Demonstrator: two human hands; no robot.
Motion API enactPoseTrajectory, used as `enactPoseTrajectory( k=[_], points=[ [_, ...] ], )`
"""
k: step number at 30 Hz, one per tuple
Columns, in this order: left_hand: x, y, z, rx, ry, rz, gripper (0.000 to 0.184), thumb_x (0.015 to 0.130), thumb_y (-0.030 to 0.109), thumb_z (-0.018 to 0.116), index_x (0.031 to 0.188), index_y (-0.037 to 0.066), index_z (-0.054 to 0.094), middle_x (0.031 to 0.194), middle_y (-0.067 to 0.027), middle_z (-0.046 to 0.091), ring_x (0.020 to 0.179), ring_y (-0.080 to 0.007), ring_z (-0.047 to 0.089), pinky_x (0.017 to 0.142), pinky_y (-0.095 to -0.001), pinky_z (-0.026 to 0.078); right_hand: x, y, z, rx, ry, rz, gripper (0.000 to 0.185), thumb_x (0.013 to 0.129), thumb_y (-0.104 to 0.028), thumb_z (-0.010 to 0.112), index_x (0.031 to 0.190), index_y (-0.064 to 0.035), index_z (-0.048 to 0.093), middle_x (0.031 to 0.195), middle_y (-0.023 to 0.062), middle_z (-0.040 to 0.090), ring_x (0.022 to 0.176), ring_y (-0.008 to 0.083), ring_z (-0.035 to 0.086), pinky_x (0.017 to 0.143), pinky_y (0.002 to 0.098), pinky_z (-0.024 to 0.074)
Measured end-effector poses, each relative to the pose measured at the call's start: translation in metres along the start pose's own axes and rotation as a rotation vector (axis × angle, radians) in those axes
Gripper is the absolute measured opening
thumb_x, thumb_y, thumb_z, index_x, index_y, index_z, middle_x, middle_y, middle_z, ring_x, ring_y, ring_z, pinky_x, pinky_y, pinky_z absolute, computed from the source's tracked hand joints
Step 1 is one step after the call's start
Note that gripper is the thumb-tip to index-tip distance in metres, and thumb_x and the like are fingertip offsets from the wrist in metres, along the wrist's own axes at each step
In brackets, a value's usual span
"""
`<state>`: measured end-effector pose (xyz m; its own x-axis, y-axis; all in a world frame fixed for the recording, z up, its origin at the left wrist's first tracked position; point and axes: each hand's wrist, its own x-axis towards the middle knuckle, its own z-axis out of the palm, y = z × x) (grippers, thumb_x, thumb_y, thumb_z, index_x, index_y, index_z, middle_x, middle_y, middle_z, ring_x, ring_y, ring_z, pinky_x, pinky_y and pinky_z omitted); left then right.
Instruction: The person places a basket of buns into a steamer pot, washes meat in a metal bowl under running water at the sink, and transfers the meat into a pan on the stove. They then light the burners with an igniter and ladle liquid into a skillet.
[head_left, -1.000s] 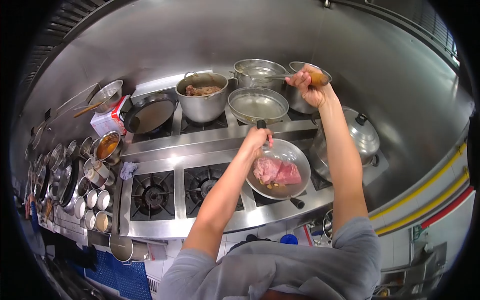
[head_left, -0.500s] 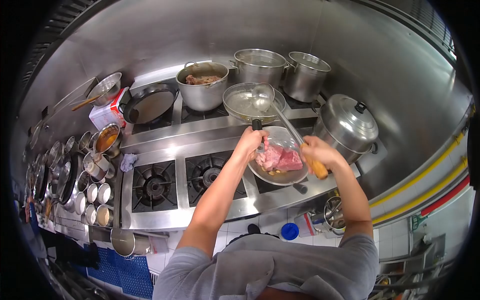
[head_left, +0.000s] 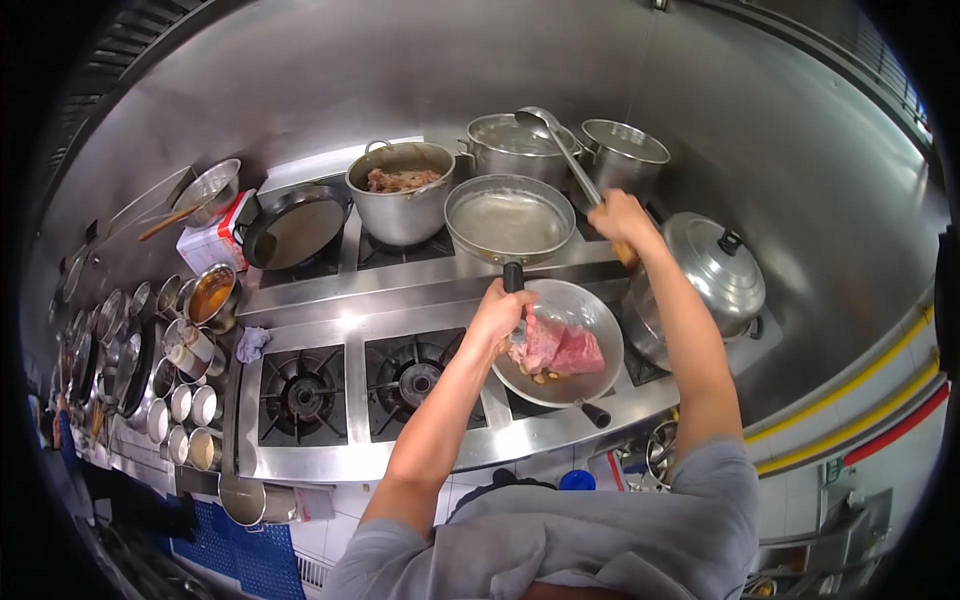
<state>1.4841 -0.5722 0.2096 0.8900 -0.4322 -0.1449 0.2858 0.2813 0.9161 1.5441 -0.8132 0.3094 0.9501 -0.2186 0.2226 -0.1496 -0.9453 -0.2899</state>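
My left hand (head_left: pixel 500 315) is closed around a black-handled metal utensil (head_left: pixel 513 277). Its handle end sticks up above my fist, and its metal end points down at the meat; its kind is not clear. Raw pink meat (head_left: pixel 565 350) lies with small yellowish pieces in a metal frying pan (head_left: pixel 600 310) on the front right burner. In my right hand (head_left: pixel 620 218) is a long ladle (head_left: pixel 580 175), gripped by its wooden handle. The ladle's bowl is raised at the rim of a large steel pot (head_left: pixel 515 165) at the back.
Behind the frying pan stands a wide pan of liquid (head_left: pixel 508 222). Beside it are a pot of cooked meat (head_left: pixel 398 210), a dark pan (head_left: pixel 295 230), another tall pot (head_left: pixel 625 155) and a lidded pot (head_left: pixel 700 270). Front burners (head_left: pixel 303 390) and containers (head_left: pixel 205 405) lie left.
My right hand has lifted the ladle up and away from the wide pan to the back pot. My left hand keeps its grip beside the meat. The camera view has shifted slightly.
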Motion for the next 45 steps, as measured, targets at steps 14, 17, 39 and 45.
enactPoseTrajectory(
  k=[14,17,39,45],
  points=[
    [0.033,-0.002,0.016,0.005,0.031,0.013,0.02,0.08,0.006,0.062,0.085,0.0,0.043,0.063,-0.0064,0.051,0.045,-0.0157,0.052,0.037,-0.0297,0.044,0.186,-0.028,-0.018,2.256,-0.743,0.667,0.051,0.077,-0.004,0.059,0.11,0.0185,0.027,0.074,0.0123,0.048,0.053,0.0146,0.056,0.043,0.0214,0.0541],
    [0.034,-0.004,0.019,0.015,0.04,0.022,0.02,0.08,0.006,0.062,0.085,0.0,0.043,0.063,-0.0063,0.05,0.045,-0.0154,0.052,0.038,-0.0298,0.044,0.173,-0.028,-0.033,2.267,-0.748,0.54,0.062,0.078,-0.004,0.059,0.116,0.0201,0.016,0.074,0.0121,0.048,0.053,0.0144,0.057,0.044,0.0214,0.0555],
    [0.012,-0.012,-0.014,0.001,0.009,0.068,0.014,0.077,0.003,0.061,0.067,0.0,0.052,0.056,-0.0088,0.053,0.042,-0.018,0.05,0.04,-0.0306,0.041,-0.077,-0.045,-0.05,2.101,-0.961,0.223,0.041,0.085,-0.012,0.05,0.112,0.0162,0.037,0.071,0.0068,0.054,0.05,0.0097,0.055,0.041,0.0186,0.052],
    [-0.061,-0.024,-0.049,-0.02,0.009,-0.018,0.013,0.079,0.004,0.063,0.083,0.002,0.051,0.064,-0.0029,0.051,0.049,-0.0109,0.05,0.037,-0.0246,0.041,-0.185,-0.038,0.006,1.908,-0.99,0.216,0.037,0.09,-0.022,0.05,0.111,0.0078,0.048,0.075,0.006,0.056,0.051,0.0105,0.056,0.04,0.0192,0.0482]
  ],
)
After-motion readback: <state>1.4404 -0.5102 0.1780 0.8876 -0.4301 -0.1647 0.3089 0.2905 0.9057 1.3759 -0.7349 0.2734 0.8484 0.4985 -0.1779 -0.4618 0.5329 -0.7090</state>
